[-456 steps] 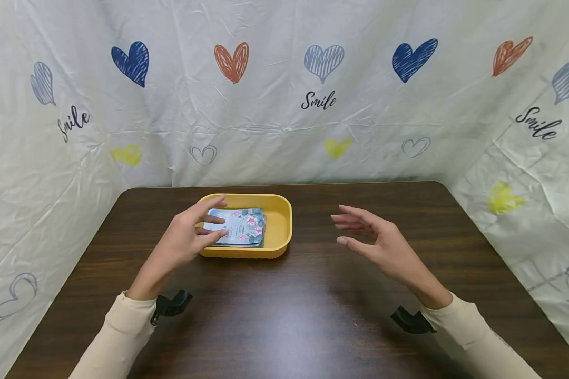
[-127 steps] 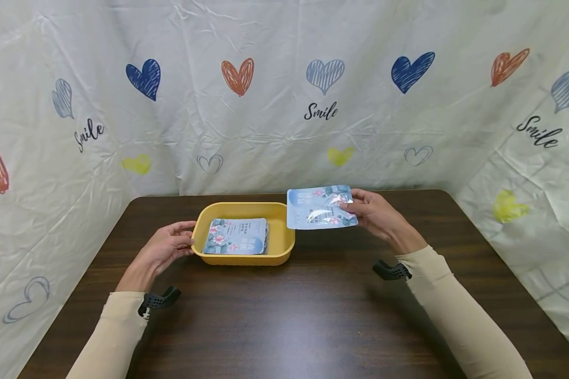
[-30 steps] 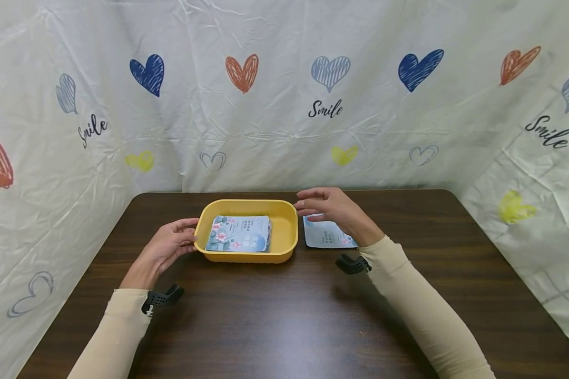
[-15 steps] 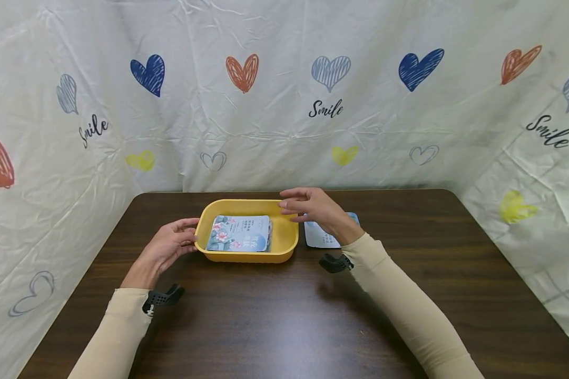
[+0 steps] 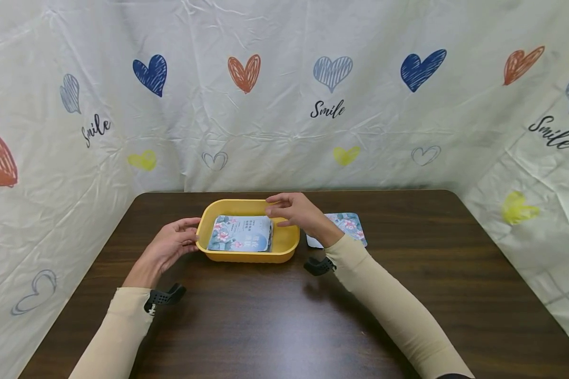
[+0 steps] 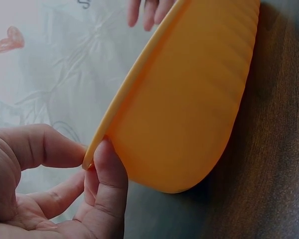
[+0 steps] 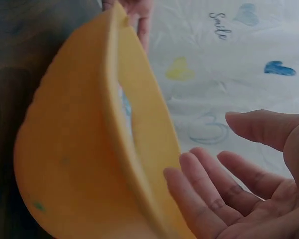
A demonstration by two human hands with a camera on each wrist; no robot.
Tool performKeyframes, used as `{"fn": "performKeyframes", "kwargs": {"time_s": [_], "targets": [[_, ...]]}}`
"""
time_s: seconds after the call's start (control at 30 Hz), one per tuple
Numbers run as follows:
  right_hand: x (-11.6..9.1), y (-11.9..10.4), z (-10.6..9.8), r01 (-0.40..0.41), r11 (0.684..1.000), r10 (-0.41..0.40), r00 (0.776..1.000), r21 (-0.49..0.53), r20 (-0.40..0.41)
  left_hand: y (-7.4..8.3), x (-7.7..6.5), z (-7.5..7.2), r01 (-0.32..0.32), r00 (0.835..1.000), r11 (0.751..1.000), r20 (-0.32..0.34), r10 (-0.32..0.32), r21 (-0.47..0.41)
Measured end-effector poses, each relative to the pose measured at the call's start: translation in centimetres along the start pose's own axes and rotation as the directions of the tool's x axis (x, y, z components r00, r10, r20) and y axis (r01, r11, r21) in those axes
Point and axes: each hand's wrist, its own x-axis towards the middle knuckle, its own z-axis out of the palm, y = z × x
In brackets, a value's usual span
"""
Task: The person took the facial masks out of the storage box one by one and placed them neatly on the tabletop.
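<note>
A yellow oblong basin (image 5: 248, 257) stands on the table. Inside it lies a small stack of flat pale-blue pouches with pink flowers (image 5: 239, 234). My left hand (image 5: 168, 246) holds the basin's left end; the left wrist view shows thumb and finger pinching the rim of the basin (image 6: 174, 114). Over the basin's right part hovers my right hand (image 5: 296, 211), its fingertips near the stack's right edge. In the right wrist view that hand (image 7: 239, 194) has loosely spread fingers with nothing between them. Right of the basin, another floral pouch (image 5: 353, 226) lies flat, partly hidden by the right hand and wrist.
The dark wooden table (image 5: 246, 321) extends in front of the basin and to its right. White cloth (image 5: 284, 116) printed with hearts and words hangs behind the table and along both sides. Each wrist carries a black camera mount (image 5: 168, 296).
Over the last second my right hand has moved left from the loose pouch to above the basin. Earlier it carried that pouch out and set it down. The left hand stays on the rim.
</note>
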Motion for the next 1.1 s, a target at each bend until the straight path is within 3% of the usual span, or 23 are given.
{"fn": "performKeyframes", "kwargs": {"time_s": [0.47,0.77,0.9,1.1], "targets": [[2.0,1.5,2.5,-0.055,0.987,0.058,0.998,-0.15,0.016,-0.2,-0.1,0.2,0.002,1.0,1.0,0.002,-0.002,-0.003],[1.9,1.1,3.3,-0.089,0.986,0.088,0.996,-0.141,-0.009,-0.1,-0.1,0.1,-0.003,1.0,1.0,0.001,0.003,0.002],[1.6,0.8,3.5,-0.062,0.99,0.06,0.998,-0.127,-0.025,-0.1,-0.1,0.1,-0.006,1.0,1.0,0.002,0.006,-0.001],[0.8,1.1,4.1,0.004,1.0,-0.006,0.987,-0.018,-0.162,-0.1,-0.1,0.0,-0.005,1.0,1.0,0.002,0.005,0.005]]}}
